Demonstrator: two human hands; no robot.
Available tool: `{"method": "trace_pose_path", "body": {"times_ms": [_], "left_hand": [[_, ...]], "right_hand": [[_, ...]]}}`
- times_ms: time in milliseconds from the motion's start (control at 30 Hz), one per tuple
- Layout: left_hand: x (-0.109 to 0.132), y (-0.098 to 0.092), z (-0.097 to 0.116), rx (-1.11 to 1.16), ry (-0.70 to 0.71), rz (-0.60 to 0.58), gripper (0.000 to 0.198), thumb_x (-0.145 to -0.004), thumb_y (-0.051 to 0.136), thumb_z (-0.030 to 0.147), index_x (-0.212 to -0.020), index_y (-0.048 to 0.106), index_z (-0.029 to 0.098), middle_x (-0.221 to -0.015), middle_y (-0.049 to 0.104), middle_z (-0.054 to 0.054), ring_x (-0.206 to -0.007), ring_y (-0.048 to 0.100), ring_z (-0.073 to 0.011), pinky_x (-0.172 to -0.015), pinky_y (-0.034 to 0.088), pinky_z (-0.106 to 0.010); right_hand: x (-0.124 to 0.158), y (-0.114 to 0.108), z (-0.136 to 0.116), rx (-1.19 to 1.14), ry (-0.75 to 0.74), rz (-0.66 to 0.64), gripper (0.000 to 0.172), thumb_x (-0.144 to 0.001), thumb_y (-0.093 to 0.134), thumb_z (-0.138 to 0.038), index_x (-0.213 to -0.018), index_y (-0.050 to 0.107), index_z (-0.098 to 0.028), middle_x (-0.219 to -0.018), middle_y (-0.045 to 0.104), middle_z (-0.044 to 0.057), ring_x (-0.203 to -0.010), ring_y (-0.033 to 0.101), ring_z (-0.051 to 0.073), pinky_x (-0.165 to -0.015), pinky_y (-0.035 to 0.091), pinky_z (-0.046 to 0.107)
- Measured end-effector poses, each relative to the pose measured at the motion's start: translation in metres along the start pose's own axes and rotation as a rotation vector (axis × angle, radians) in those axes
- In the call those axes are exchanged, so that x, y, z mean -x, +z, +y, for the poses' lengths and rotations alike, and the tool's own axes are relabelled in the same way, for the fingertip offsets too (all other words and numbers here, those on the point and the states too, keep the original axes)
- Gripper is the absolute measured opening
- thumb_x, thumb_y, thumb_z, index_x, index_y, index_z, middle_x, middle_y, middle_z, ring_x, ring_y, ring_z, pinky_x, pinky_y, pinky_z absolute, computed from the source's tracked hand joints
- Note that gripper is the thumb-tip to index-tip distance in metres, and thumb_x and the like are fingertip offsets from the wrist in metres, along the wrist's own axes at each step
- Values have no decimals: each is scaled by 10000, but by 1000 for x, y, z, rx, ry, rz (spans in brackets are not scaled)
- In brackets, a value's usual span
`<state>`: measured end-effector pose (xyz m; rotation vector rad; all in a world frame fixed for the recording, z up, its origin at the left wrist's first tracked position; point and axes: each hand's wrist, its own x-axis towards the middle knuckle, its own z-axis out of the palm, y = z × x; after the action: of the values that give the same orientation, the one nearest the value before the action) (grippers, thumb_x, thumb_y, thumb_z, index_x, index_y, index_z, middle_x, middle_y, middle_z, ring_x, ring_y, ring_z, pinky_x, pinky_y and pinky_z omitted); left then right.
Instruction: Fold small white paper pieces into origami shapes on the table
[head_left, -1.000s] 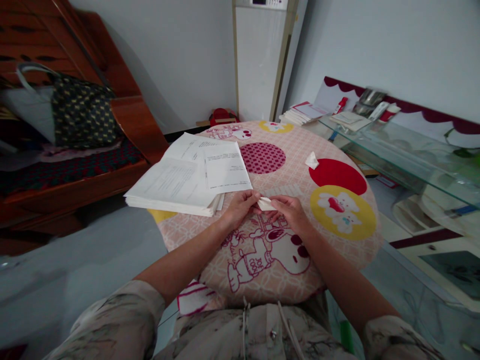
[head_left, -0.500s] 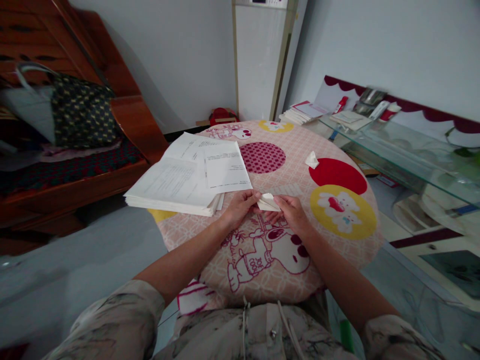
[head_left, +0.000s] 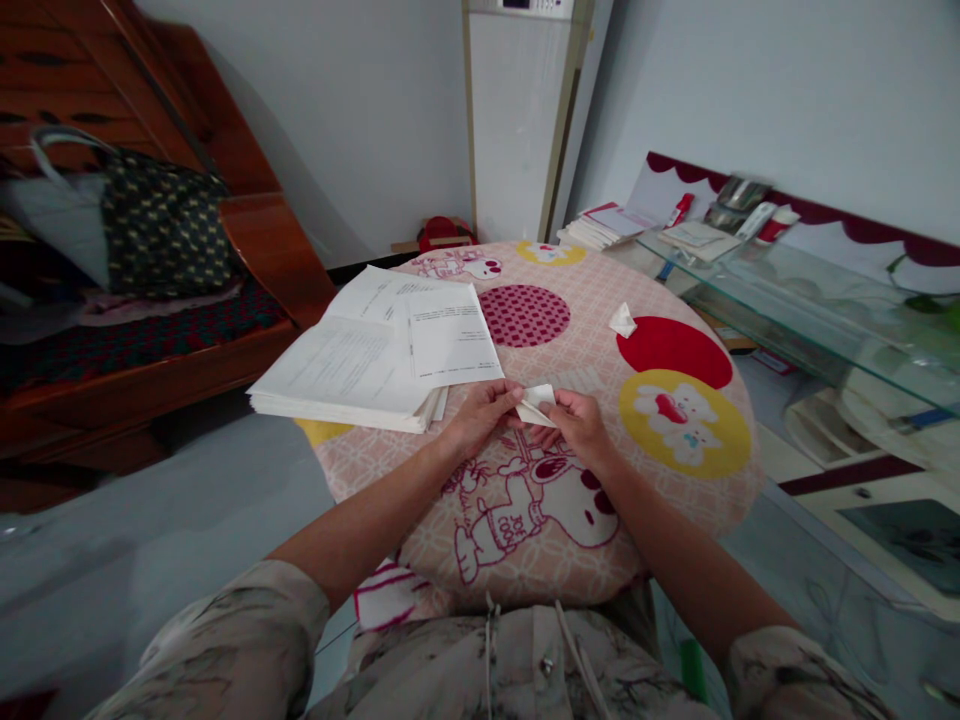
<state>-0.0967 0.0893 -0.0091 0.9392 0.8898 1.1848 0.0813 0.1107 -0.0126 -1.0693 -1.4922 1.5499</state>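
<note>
A small piece of folded white paper (head_left: 537, 402) is held between my two hands, just above the patterned tablecloth (head_left: 517, 570). My left hand (head_left: 484, 415) pinches its left end with thumb and fingers. At the right side, my right hand (head_left: 579, 425) grips it, its thumb pressing on the paper's face. The fold lines are too small to make out fully. Left of my hands lies a thick stack of printed sheets (head_left: 337, 370), with a loose sheet on top. Another small folded paper piece (head_left: 622, 320) rests farther off, beside the red circle on the cloth.
A glass-topped shelf (head_left: 810, 290) along the right holds several small items, with a pile of booklets (head_left: 600, 228) at its far end. On the left stands a wooden bench (head_left: 277, 260) with a dark patterned bag (head_left: 165, 225). A tall white cabinet-like unit (head_left: 517, 120) stands behind the table.
My right thumb has shifted left over the folded paper, and the paper's shape and angle between my fingers differ slightly. The stack and the other paper piece have stayed put.
</note>
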Motion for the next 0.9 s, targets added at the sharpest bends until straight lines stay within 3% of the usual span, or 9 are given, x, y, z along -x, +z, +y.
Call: {"method": "trace_pose_path", "body": {"times_ms": [367,900], "left_hand": [[-2,0,0,90,-27,-9,499,-623,882,329,-1023,679,109,-883,713,-55,-708,656,-123,-623,536,-218],[-1,-3,-2,107,-23,-17,445,-610,819,154,-1031,677,122,-828,726,-37,-656,647,-117,-589,483,-210]], "right_hand": [[1,1,-2,13,-24,59,306,-780,665,-470,-957,665,-220,-617,709,24,-492,658,209,-426,507,289],[-1,2,-2,-84,16,102,328,-737,673,-434,-967,675,-200,-605,693,12,-471,651,213,-405,519,305]]}}
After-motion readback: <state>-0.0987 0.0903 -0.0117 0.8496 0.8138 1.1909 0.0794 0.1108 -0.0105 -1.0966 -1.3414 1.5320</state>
